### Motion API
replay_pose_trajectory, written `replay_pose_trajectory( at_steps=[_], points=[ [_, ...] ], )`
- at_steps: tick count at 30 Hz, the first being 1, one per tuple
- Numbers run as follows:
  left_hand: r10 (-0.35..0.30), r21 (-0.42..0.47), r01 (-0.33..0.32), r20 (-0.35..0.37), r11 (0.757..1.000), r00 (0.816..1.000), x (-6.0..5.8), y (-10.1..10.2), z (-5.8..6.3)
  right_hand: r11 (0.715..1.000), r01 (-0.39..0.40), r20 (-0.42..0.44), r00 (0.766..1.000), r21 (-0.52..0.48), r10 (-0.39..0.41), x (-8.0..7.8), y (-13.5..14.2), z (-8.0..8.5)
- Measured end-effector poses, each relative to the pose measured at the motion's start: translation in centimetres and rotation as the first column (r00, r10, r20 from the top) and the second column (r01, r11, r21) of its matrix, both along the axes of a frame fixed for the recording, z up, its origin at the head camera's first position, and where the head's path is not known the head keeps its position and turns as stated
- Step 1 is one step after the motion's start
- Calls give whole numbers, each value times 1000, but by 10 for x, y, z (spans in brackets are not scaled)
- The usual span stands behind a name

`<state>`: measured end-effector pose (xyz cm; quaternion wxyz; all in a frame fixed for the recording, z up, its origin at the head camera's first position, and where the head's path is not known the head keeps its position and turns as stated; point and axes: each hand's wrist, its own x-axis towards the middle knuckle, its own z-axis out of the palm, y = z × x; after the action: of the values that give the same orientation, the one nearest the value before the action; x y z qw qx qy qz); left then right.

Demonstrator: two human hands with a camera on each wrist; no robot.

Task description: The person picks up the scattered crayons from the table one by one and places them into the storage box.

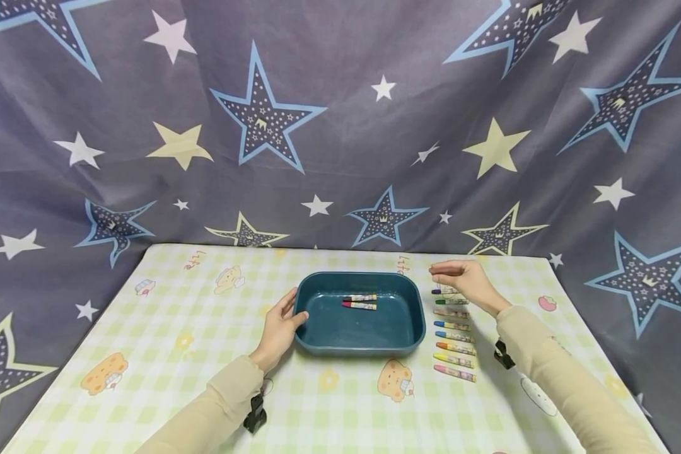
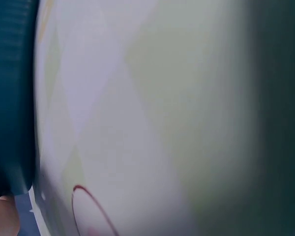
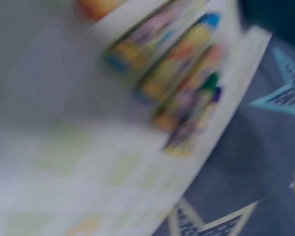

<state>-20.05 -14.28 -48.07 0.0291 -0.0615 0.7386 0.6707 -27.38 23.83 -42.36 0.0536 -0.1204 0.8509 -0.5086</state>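
Observation:
A dark teal plastic tray (image 1: 360, 349) sits mid-table. My left hand (image 1: 277, 329) grips its left end, thumb over the rim and fingers along the outer wall. Inside lie a black crayon (image 1: 360, 297) and a crimson crayon (image 1: 359, 306), side by side. To the right of the tray, my right hand (image 1: 466, 282) hovers at the far end of a row of crayons, palm down, fingers reaching left, with nothing visible in it. Beneath it is a dark purple crayon (image 1: 444, 291), partly covered; a green crayon (image 1: 451, 302) lies just nearer.
Nearer in the row lie several more paper-wrapped crayons, among them a blue crayon (image 1: 453, 326), an orange crayon (image 1: 456, 348), a yellow crayon (image 1: 453, 360) and a pink crayon (image 1: 455, 373). A green-checked cloth (image 1: 204, 328) covers the table. A star-patterned curtain (image 1: 340, 157) hangs behind.

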Motion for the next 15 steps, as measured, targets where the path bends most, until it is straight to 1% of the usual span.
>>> replay_pose_trajectory(
  at_steps=[3,8,10,15],
  points=[
    [2,-7,-2,-6,1000,1000,-1,0,0,1000,24,5,1000,11,-24,-6,12,-8],
    [5,-9,-5,1,1000,1000,-1,-1,1,994,75,-10,997,78,-75,-12,27,-23],
    [4,-10,-4,5,1000,1000,-1,0,1,991,93,-4,996,93,-93,-13,31,-29],
    [4,-12,-4,3,1000,1000,0,0,1,988,110,8,994,111,-111,-19,41,-41]
  ],
)
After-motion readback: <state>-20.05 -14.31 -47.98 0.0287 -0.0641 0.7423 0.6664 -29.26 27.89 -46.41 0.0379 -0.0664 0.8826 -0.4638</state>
